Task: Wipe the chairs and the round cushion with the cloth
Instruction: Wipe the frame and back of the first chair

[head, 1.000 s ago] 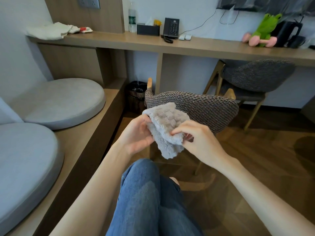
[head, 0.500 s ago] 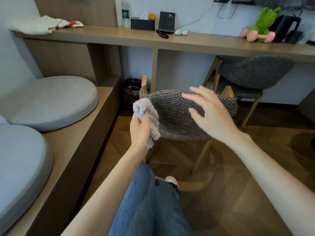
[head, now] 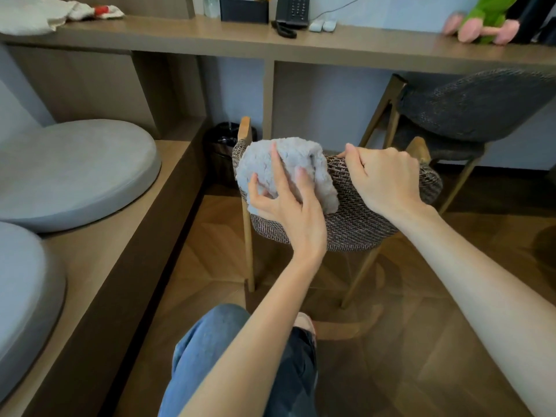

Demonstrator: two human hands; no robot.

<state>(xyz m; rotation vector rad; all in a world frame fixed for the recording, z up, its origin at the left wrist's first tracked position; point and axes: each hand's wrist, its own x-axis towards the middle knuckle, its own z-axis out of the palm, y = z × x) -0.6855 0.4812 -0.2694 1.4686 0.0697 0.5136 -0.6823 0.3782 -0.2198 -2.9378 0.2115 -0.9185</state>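
Pressing the cloth (head: 288,158) flat w/ my left hand (head: 285,206), fingers spread straight over it, so it sits snug on the top-left of the near chair (head: 361,218)'s woven backrest for rubbing. My right hand (head: 382,176) curls over the backrest's top edge just beside the cloth, prob. to brace the chair vs. the push. On the bench (head: 99,245) at left lies the round cushion (head: 75,173), and the 2nd chair (head: 481,109) stands further back at right, both well apart from the cloth, so I judge them not yet wiped.

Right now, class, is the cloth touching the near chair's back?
Touching. Head view shows the cloth draped over the chair back, left hand pressing it there.
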